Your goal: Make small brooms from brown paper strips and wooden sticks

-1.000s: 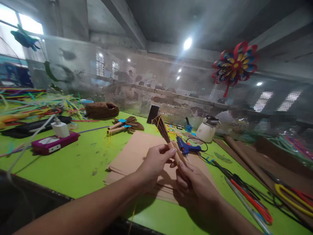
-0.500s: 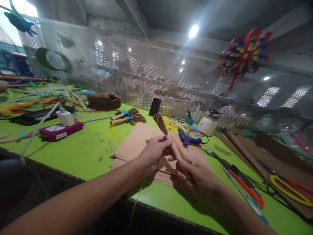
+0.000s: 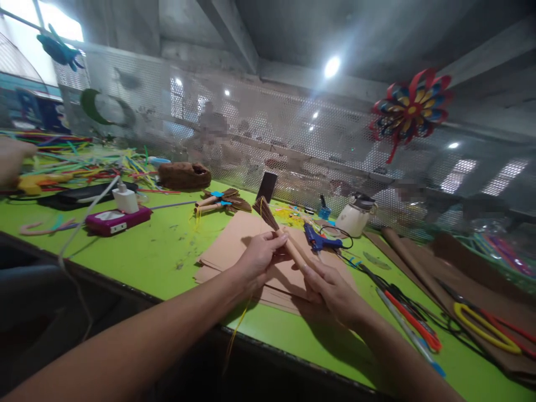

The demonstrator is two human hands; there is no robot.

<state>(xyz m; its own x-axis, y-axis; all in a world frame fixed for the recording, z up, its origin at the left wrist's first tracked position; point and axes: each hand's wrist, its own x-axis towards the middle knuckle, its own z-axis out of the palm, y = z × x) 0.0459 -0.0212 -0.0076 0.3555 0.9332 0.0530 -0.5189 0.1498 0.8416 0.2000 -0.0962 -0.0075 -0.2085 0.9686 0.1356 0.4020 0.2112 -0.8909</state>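
Both hands hold a folded paper fan with dark brown pleats bunched at its far end and a tan rolled-paper handle. My left hand pinches the handle just below the pleats, thumb on top. Lower down, my right hand is wrapped around the handle's near end. Beneath them lies a stack of tan paper sheets. A blue glue gun rests just beyond my right hand. Yellow thread hangs over the table edge below my left wrist.
Two similar brown pieces with blue ties lie further back. Left are a purple power strip and colourful strips; another person's hand is at the far left. Right are a white jug, a red-handled tool and yellow-handled scissors.
My hands and the fan have shifted slightly left in view, and both keep their grip. The view has turned a little. At the far left, the other person's hand shows more.
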